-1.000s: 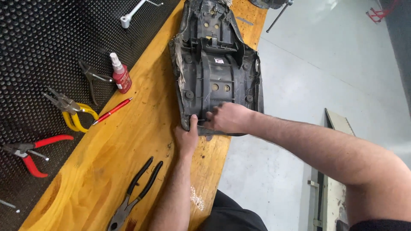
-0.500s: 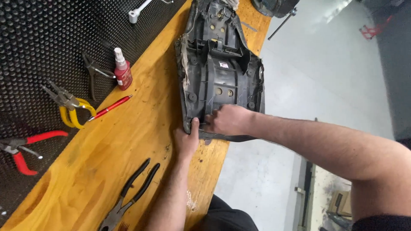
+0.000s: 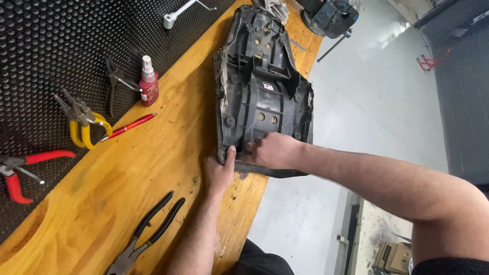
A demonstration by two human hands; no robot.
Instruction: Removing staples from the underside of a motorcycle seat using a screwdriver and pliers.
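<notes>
Black moulded plastic seat base (image 3: 262, 97) lies underside up on the wooden workbench top (image 3: 153, 168), its near end hanging a bit past the bench edge over the grey floor (image 3: 367, 112). Ribs, round bosses and a few holes show on it, with torn pale trim along its left rim

Left hand (image 3: 220, 170) lies flat on the bench at the base's near-left corner, thumb up against that corner and pressing on the rim, fingers mostly folded under the palm. Right hand (image 3: 272, 150) comes in from the right across the near end of the base, fingers curled tight onto the plastic there; cannot tell if anything small is pinched under them

Around it: black-handled pliers (image 3: 147, 229) on the wood near the left forearm. Red pen (image 3: 128, 126) further left, at the edge of the black perforated mat (image 3: 46, 56). On the mat: small red bottle with white cap (image 3: 148, 84) standing upright, yellow-handled pliers (image 3: 81, 122), red-handled pliers (image 3: 23, 168), dark thin pliers (image 3: 116, 81), silver socket wrench (image 3: 178, 12) at the top. Dark blue bench vise (image 3: 328, 15) at the far end of the bench, just beyond the seat base
</notes>
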